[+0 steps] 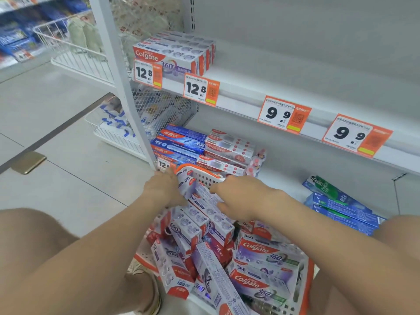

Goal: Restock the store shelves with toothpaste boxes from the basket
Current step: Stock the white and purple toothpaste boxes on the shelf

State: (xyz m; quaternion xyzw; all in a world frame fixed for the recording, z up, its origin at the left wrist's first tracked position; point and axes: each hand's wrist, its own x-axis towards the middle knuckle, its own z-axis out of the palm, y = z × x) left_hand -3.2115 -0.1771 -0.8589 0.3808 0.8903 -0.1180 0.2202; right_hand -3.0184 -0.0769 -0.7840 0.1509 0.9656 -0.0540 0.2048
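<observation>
Low in the middle of the frame, the left hand [161,189] and the right hand [241,197] curl round opposite sides of a bunch of white-and-purple cardboard toothpaste boxes [202,201] lying atop the pile in the white plastic basket with the orange rim [309,278]. Squeeze the bunch evenly from both sides so no middle box slips. Lift it level, then carry it to the white metal shelf [272,83], beside the matching stacked boxes [175,53] at upper centre
</observation>
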